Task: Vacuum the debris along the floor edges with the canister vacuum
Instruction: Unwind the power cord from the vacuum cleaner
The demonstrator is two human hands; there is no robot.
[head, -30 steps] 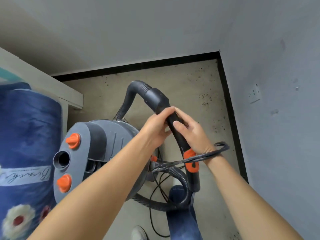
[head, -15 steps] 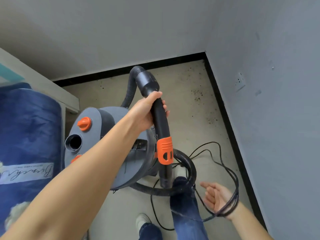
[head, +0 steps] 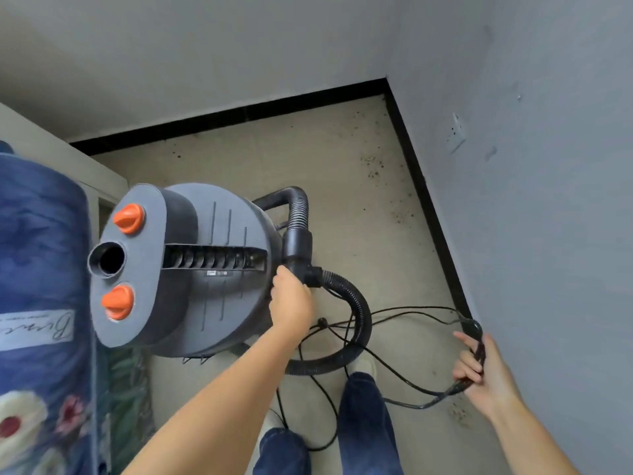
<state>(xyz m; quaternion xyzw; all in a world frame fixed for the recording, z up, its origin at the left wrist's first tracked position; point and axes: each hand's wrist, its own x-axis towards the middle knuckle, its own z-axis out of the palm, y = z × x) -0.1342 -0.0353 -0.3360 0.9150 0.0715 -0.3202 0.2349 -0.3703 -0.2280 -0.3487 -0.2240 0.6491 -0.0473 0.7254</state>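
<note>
A grey canister vacuum (head: pixel 191 269) with two orange knobs stands on the beige floor, seen from above. Its black ribbed hose (head: pixel 356 323) loops from the right side of the canister down toward my feet. My left hand (head: pixel 291 303) grips the black hose handle (head: pixel 298 248) beside the canister. My right hand (head: pixel 479 368) holds a bundle of the black power cord (head: pixel 404 313) near the right wall. Dark debris (head: pixel 373 166) is scattered along the black baseboard (head: pixel 431 207) toward the corner, and some more lies by my right wrist.
A blue floral quilt (head: pixel 37 286) and a pale furniture frame (head: pixel 68 156) crowd the left side. A wall socket (head: pixel 455 132) sits low on the right wall. Loose cord loops lie on the floor around my shoes and jeans (head: pixel 363 423).
My left hand has lowered the hose handle down beside the canister. My right hand moved out to the right and closed round the cord that hung over its wrist. The view has tilted down.
</note>
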